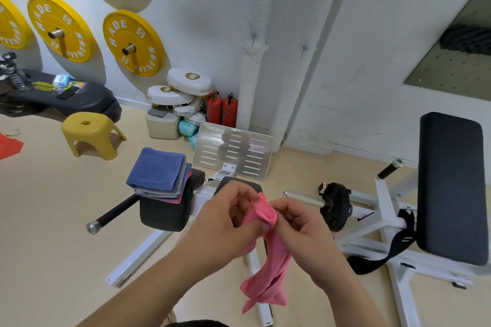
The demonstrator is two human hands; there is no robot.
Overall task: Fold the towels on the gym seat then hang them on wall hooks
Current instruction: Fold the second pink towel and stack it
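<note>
Our grip is clamping on the pink towel [275,271]: the left hand [228,223] and the right hand [305,225] are both pinching its bunched upper end, fingertips almost meeting. The towel is hanging from that pinch, its long axis running down and toward us, unfolded. We are judging that spreading it calls for the hands to part sideways; neither is nearer. The folded stack [159,175] is sitting on the black seat pad [164,215] ahead and left, nearer our left hand. The wall hooks [253,36] are waiting higher and beyond. The yellow plates [132,42] are reading "RADE FITNESS".
</note>
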